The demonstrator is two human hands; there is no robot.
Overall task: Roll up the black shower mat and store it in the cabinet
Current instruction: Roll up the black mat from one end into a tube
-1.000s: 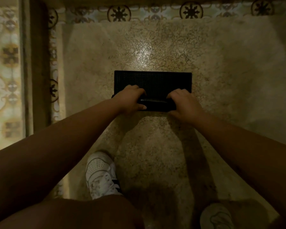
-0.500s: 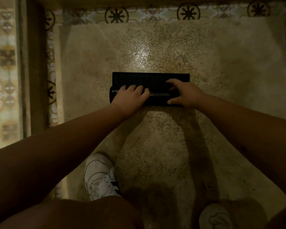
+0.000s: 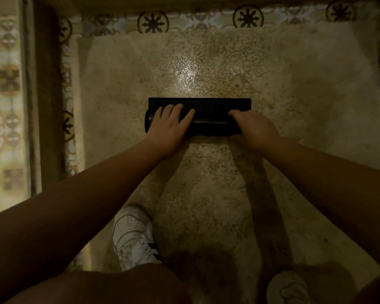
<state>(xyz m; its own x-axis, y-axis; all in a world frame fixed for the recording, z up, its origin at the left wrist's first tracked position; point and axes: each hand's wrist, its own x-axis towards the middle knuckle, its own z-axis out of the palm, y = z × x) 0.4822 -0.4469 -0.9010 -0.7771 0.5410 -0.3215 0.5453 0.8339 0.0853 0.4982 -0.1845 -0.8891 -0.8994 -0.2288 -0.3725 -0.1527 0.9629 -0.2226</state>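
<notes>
head view looks down on a speckled stone floor (image 3: 206, 194) where the black shower mat (image 3: 208, 121) lies mostly rolled into a thick tube, with a narrow flat strip showing along its far side. left hand (image 3: 169, 126) rests palm down on the left part of the roll, fingers (image 3: 176, 110) spread flat and reaching onto the flat strip. right hand (image 3: 253, 126) presses on the right end, fingers curved over the top of the roll. neither hand closes around it. nearer, a white sneaker (image 3: 133, 238) stands left of centre and another shoe (image 3: 287, 288) shows at the bottom right. patterned tiles (image 3: 154, 21) border the far edge.
</notes>
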